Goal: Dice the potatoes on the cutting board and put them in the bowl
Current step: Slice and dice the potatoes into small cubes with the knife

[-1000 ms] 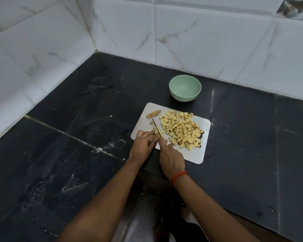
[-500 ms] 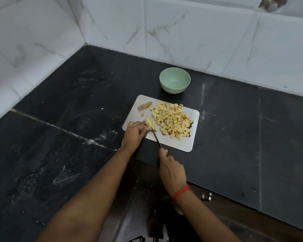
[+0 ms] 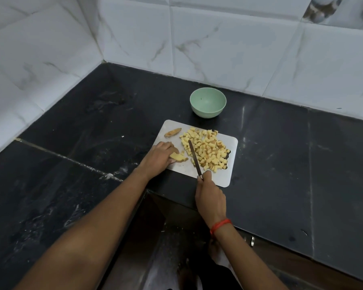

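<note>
Head view: the right hand (image 3: 211,197) has its grip clenched round the handle of the knife (image 3: 194,158). The blade points away from the person and lies along the left edge of the diced potato (image 3: 208,151). A second ago this hand was up close against the left one, cutting. It then drew back toward the near edge of the cutting board (image 3: 228,178), and the blade has now swung over to the heap.

The left hand (image 3: 158,158) has stayed at the board's near left corner. Its grip holds a potato piece (image 3: 177,157), uncut, skin partly showing, flat on the board. Half a second ago that piece looked to be lifted off the board; now it lies down and well clear of the blade.

Beyond the hands, the cubes cover the middle and right of the board. A scrap of peel (image 3: 172,132) sits apart near the far left corner. The green bowl (image 3: 205,113) stands on the dark desk (image 3: 281,164) just behind the board and shows no potato inside.

By the look of it, one round of cuts has ended and the fresh cubes have been nudged into the heap. Dicing is nearly done, with this one piece probably the last to cut. The transfer to the bowl has not begun.
</note>
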